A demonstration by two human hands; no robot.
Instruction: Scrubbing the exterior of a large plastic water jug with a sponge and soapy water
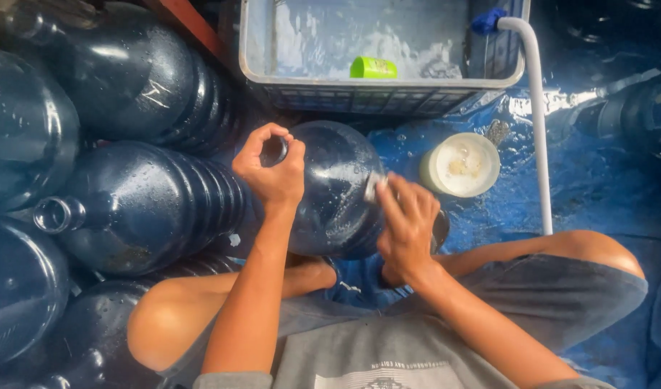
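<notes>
A large dark blue water jug (334,184) lies on its side between my knees. My left hand (271,167) is wrapped around the jug's neck at its left end. Against the jug's wet side rests my right hand (406,227), pinching a small pale scrubbing piece (374,187). Soap film streaks the jug's surface.
Several more dark blue jugs (139,205) are stacked on their sides at the left. A grey crate (381,90) holding foamy water and a green cup (373,68) stands at the top. A white tub (461,164) and a white pipe (539,122) sit on the wet blue floor at right.
</notes>
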